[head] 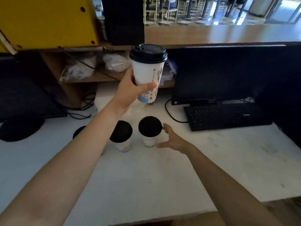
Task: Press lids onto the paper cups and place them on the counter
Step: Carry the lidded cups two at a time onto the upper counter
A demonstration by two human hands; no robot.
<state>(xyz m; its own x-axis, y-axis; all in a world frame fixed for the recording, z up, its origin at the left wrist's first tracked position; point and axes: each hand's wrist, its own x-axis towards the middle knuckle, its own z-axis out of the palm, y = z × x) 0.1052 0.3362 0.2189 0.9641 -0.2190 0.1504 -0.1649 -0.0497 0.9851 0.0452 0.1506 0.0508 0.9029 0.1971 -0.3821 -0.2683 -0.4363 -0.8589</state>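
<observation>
1. Desk (146,176): white, nearest me. Both forearms reach out over it.
2. Right hand (173,141): open, fingers spread, holding nothing, curved toward the right cup (149,141), which stands on the desk. One fingertip is at the edge of the right lid (149,128); I cannot tell if it touches.
3. Middle cup (123,146): stands just left of the right cup, also lidded. The left lid (79,130) shows past my left forearm, mostly hidden, with no cup visible under it.
4. Left hand (128,93): wrapped round the lower wall of the held cup (148,70), thumb across the front. The cup is off the desk and tipped slightly, with the held lid (148,52) seated on top.
5. Keyboard (228,117) and monitor (228,74): to the right, beyond the desk cups.
6. Counter (211,34): wooden, farthest out, raised above the monitor.
7. Step, as I judge it: the held cup goes up onto the counter.
   - Bring it upright first.
   - Raise its base above the counter's front edge before moving forward.
   - Keep the grip on the wall and squeeze lightly, so the rim does not buckle and loosen the held lid.
   - Set the base flat, back from the edge.
   - Let go only once it stands.
   - The right hand should take the right cup by the wall, below the lid.
</observation>
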